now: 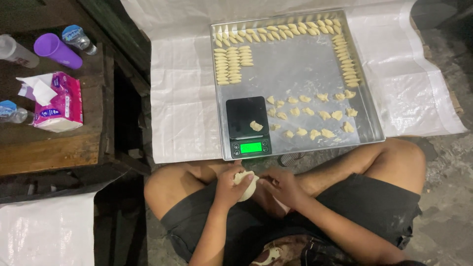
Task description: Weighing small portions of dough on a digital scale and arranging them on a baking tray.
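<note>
**Head view: dough ball pinched over the lap**

Head camera looks down on crossed legs, and I see the left hand (227, 186) cupped around a pale dough lump (246, 183), grasping it from the 9 o'clock side. Right hand (282, 186) pinches at the lump's 3 o'clock edge, fingers closed on a bit of it. Lump sits low-centre, at 6 o'clock from the tray. I judge it soft, light, a bit tacky: it will deform under pressure, so best cradled underneath and pinched only at the edge.

Metal tray (367, 111) lies on a white sheet (182, 98). Inside: shaped pieces in neat rows (234, 64) along 10 to 2 o'clock, rough torn portions (315, 116) toward 5 o'clock, and a black scale (248, 125) at 7 o'clock carrying one small dough piece (255, 126). Wooden bench at 9 o'clock holds a tissue pack (56, 101) and a purple cup (57, 50).
</note>
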